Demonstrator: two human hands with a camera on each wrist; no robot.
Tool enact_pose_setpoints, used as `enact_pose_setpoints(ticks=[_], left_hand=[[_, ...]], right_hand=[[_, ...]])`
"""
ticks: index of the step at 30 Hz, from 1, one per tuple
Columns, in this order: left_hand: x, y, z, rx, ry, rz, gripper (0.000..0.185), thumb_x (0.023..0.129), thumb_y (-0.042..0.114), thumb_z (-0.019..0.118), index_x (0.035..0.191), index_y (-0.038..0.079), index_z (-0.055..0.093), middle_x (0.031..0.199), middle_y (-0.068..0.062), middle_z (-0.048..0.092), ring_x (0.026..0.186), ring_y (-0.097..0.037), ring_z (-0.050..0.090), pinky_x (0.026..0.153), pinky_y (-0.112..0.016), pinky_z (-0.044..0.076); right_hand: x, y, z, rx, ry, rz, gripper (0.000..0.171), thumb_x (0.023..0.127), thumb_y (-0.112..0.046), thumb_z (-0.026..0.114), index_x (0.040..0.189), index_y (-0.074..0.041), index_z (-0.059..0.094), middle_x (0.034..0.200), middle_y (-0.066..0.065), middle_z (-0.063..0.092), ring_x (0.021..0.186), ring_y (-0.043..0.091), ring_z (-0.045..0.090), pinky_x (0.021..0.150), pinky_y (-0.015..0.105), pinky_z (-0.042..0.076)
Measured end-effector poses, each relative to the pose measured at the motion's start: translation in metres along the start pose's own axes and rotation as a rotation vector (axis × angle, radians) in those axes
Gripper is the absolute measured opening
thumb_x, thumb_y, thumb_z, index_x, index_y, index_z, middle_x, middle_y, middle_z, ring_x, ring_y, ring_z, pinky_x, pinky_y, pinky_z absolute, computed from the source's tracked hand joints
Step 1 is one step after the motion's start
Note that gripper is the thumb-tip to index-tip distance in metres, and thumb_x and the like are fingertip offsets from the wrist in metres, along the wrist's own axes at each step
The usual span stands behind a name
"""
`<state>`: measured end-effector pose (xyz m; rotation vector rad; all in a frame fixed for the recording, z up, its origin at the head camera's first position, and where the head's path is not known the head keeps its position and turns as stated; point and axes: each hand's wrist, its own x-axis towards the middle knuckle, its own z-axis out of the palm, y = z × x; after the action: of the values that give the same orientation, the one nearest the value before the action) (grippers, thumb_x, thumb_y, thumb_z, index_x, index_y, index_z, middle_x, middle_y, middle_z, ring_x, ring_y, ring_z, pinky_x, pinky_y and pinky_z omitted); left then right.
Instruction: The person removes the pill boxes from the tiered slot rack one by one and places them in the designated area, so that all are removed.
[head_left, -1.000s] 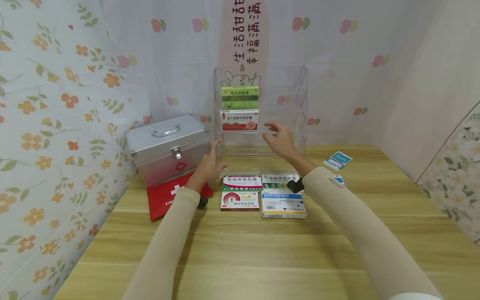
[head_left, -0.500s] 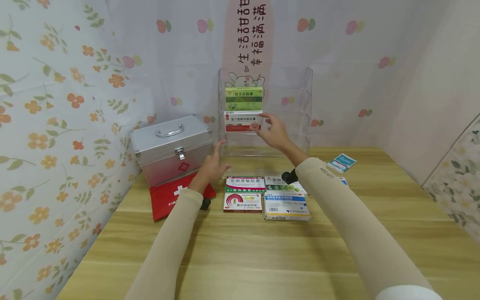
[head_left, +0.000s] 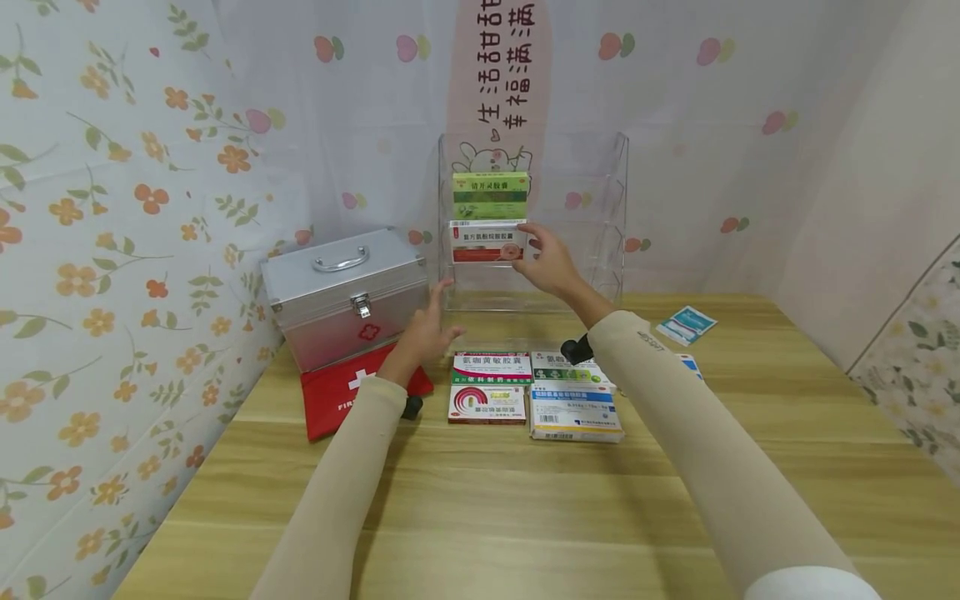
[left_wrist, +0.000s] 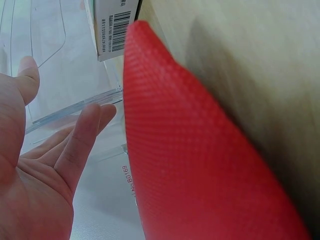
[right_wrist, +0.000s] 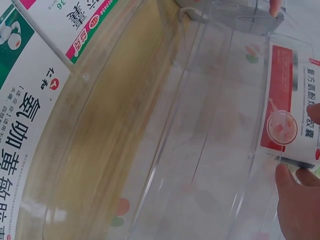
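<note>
A clear acrylic rack [head_left: 573, 283] stands at the back, with a green medicine box [head_left: 490, 197] above a white-and-red medicine box [head_left: 488, 242] on its left side. My right hand [head_left: 551, 262] pinches the white-and-red box at its right end, thumb low and index finger at the upper corner; the right wrist view shows the fingertips [right_wrist: 285, 175] against that box. My left hand [head_left: 426, 335] holds nothing, its thumb and fingers spread close to the rack's lower left side. In the left wrist view its fingers [left_wrist: 77, 145] lie beside the rack's edge.
In front of the rack lie several medicine boxes, among them a blue-and-white box [head_left: 576, 412] and a red-and-white box [head_left: 487, 403]. A silver first-aid case [head_left: 345, 292] and red pouch [head_left: 330, 408] stand left. A teal packet [head_left: 686, 325] lies right.
My right hand has moved left from beside the rack's middle to the white-and-red box and taken hold of its right end. The left hand has stayed nearly still. The view has shifted slightly.
</note>
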<state>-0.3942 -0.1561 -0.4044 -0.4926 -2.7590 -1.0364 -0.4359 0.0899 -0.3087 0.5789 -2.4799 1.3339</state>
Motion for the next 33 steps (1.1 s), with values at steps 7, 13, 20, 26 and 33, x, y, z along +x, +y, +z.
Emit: enact_pose_setpoints(ticks=[7, 13, 20, 26, 33], left_hand=[[0.0007, -0.0005, 0.0012, 0.014, 0.007, 0.003, 0.092, 0.091, 0.023, 0.074, 0.155, 0.030, 0.008, 0.058, -0.007, 0.044, 0.044, -0.021, 0.044, 0.049, -0.036, 0.045], [0.0003, -0.0008, 0.0011, 0.010, 0.014, 0.010, 0.092, 0.091, 0.023, 0.074, 0.155, 0.029, 0.008, 0.057, -0.007, 0.044, 0.044, -0.021, 0.043, 0.050, -0.038, 0.046], [0.0004, -0.0012, 0.0012, 0.011, 0.016, 0.014, 0.092, 0.091, 0.023, 0.074, 0.155, 0.030, 0.008, 0.058, -0.007, 0.044, 0.044, -0.021, 0.043, 0.052, -0.039, 0.047], [-0.0001, -0.0006, 0.0011, 0.012, 0.011, 0.006, 0.092, 0.091, 0.023, 0.074, 0.155, 0.029, 0.008, 0.058, -0.008, 0.045, 0.045, -0.022, 0.045, 0.055, -0.040, 0.048], [-0.0006, 0.0013, 0.0011, 0.016, 0.013, -0.006, 0.093, 0.091, 0.023, 0.074, 0.155, 0.031, 0.007, 0.059, -0.008, 0.043, 0.046, -0.022, 0.043, 0.056, -0.040, 0.048]], right_hand=[[0.0030, 0.0001, 0.0021, 0.026, -0.021, -0.017, 0.059, 0.086, -0.003, 0.070, 0.142, -0.005, 0.050, 0.153, 0.015, 0.039, 0.136, 0.038, 0.043, 0.107, 0.048, 0.040], [0.0034, -0.0019, 0.0036, 0.054, -0.038, -0.014, 0.055, 0.087, 0.000, 0.069, 0.139, -0.002, 0.052, 0.151, 0.015, 0.042, 0.137, 0.037, 0.042, 0.106, 0.045, 0.042], [0.0030, -0.0045, 0.0031, 0.022, -0.060, -0.020, 0.055, 0.086, -0.001, 0.069, 0.139, -0.001, 0.053, 0.153, 0.017, 0.038, 0.136, 0.039, 0.042, 0.103, 0.048, 0.044], [0.0057, -0.0029, 0.0034, -0.004, -0.073, -0.013, 0.057, 0.085, 0.002, 0.068, 0.140, -0.003, 0.053, 0.154, 0.017, 0.036, 0.136, 0.039, 0.042, 0.102, 0.047, 0.045], [0.0086, -0.0059, 0.0030, -0.018, -0.069, -0.026, 0.051, 0.087, 0.002, 0.068, 0.136, -0.002, 0.056, 0.149, 0.018, 0.041, 0.132, 0.039, 0.046, 0.101, 0.046, 0.046]])
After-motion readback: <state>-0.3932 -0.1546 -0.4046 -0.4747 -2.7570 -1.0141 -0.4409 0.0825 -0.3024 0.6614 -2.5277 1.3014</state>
